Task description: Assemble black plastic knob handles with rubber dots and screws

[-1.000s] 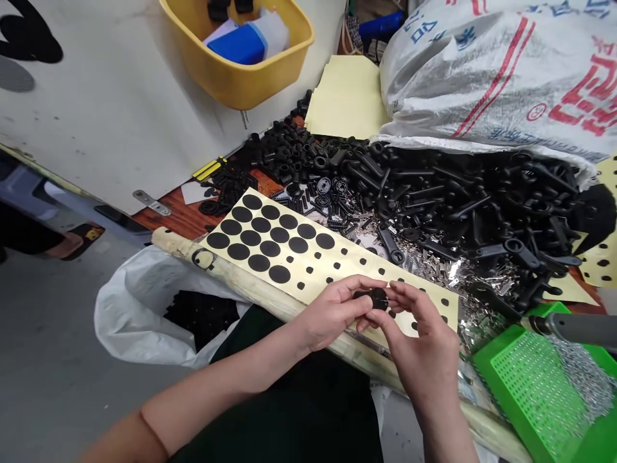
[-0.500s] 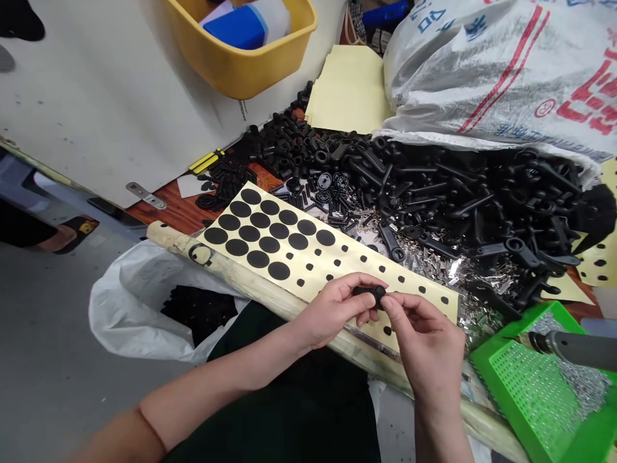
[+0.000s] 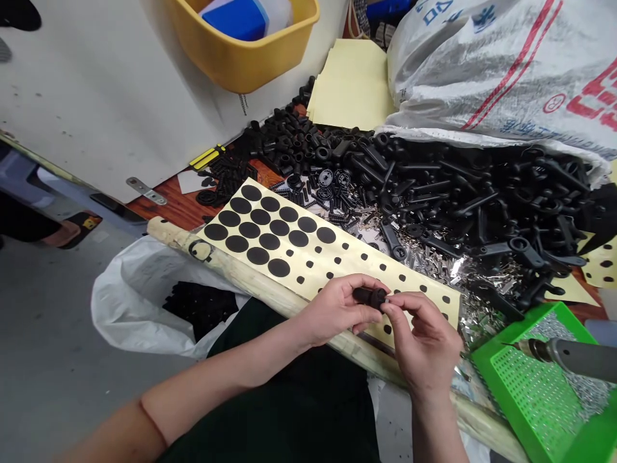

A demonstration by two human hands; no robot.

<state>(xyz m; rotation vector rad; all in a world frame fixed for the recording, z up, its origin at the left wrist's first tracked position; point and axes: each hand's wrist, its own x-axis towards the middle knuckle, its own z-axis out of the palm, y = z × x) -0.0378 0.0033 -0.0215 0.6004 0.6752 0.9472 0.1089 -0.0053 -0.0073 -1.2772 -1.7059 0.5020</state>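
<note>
Part: the black plastic part (image 3: 369, 296) lies roughly level between your hands, just above the yellow backing sheet (image 3: 321, 257).

Left hand: your left hand (image 3: 335, 310) has a closed grip on the left end of the part, with the fingers curled around it.

Right hand: your right hand (image 3: 424, 344) has a narrow pinch on the right end of the part. The exact contact is partly hidden.

Handling: keep both grips firm and hold the part clear of the sheet so that it cannot drop among the black rubber dots (image 3: 258, 255).

Edges: the sheet lies across a pale wooden pole (image 3: 231, 273). Its far corner is near the silver metal clips (image 3: 486, 276). Take care at the pole, which runs just beneath your wrists.

Room: the heap of black plastic handles (image 3: 463, 199) fills the worktop (image 3: 164, 212) ahead. The green tray (image 3: 530, 386) and grey drill (image 3: 573, 357) limit your right side. The white plastic bag (image 3: 125, 302) hangs to your left, above the floor (image 3: 62, 321).
</note>
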